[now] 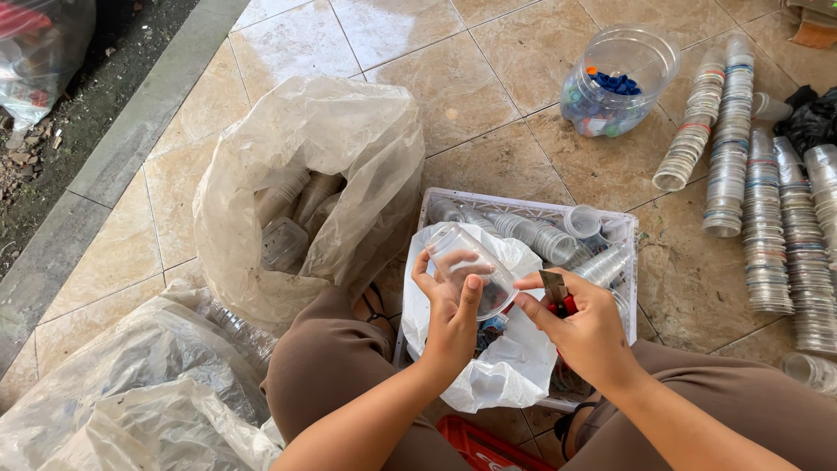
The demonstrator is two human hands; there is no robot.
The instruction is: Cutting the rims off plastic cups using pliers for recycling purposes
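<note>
My left hand (452, 316) grips a clear plastic cup (466, 264) held on its side over a white plastic bag (510, 371). My right hand (586, 327) holds a small cutter with a red handle (558, 295), its blade close to the cup's rim. Both hands hover above a white plastic crate (621, 234) that holds several clear cups and the white bag. My knees in brown trousers flank the crate.
A large clear bag of plastic bottles (305, 192) stands left of the crate. Long stacks of nested clear cups (767, 227) lie on the tiles at right. A clear jar of coloured caps (615, 83) sits at the back. More clear bags (131, 392) lie at bottom left.
</note>
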